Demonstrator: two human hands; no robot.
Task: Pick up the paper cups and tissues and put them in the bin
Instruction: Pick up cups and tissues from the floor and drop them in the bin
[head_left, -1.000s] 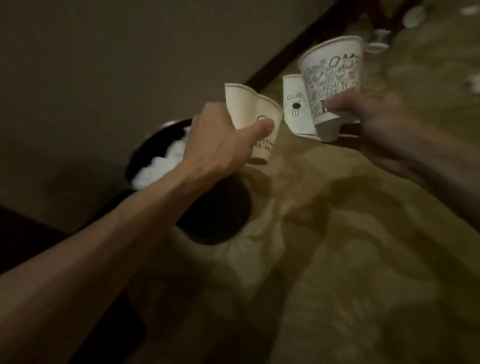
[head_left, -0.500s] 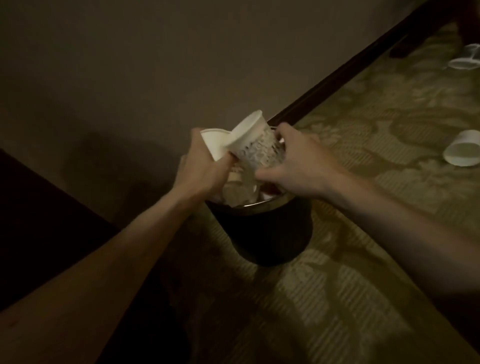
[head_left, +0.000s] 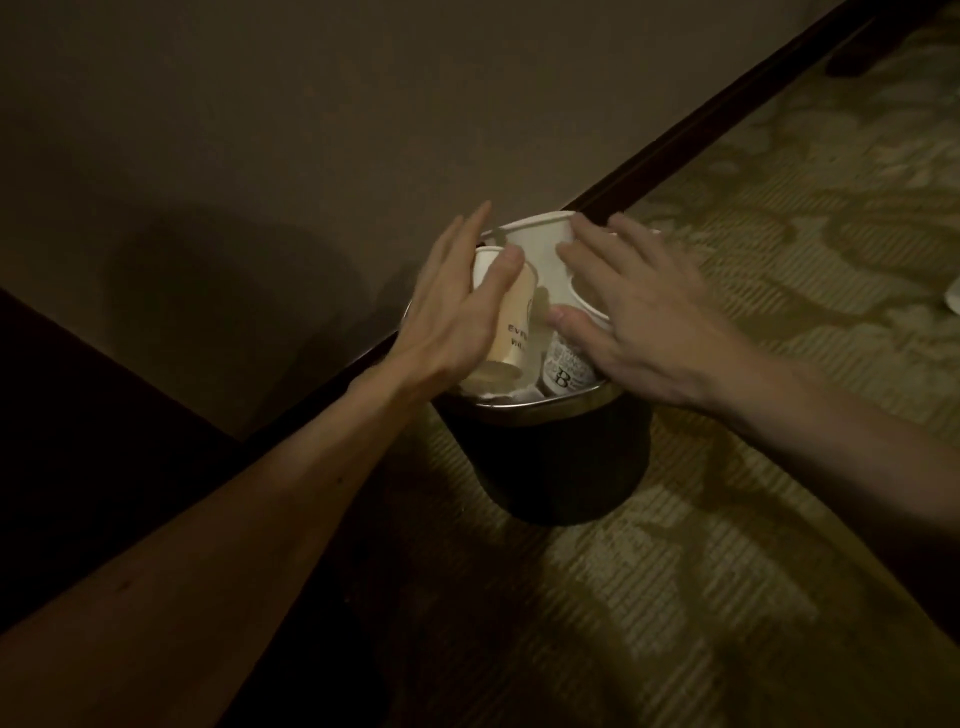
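A dark round bin (head_left: 566, 457) with a metal rim stands on the carpet by the wall, filled to the top with paper cups. A cream cup with dark lettering (head_left: 511, 322) lies tilted on the left of the pile. A large white cup (head_left: 540, 254) sits at the back and a printed cup (head_left: 563, 371) at the front right. My left hand (head_left: 457, 306) has straight fingers spread over the cream cup. With flat fingers, my right hand (head_left: 639, 317) lies over the cups on the right side. Neither hand grips anything.
A plain wall with a dark baseboard (head_left: 675, 140) runs diagonally behind the bin. Patterned green-gold carpet (head_left: 779, 364) spreads to the right and front. A white object's edge (head_left: 953, 299) shows at the right border. Dark furniture (head_left: 78, 441) fills the lower left.
Both hands carried cups to the bin and let them go. The fingers have opened and now lie flat over the cups at the bin's top.
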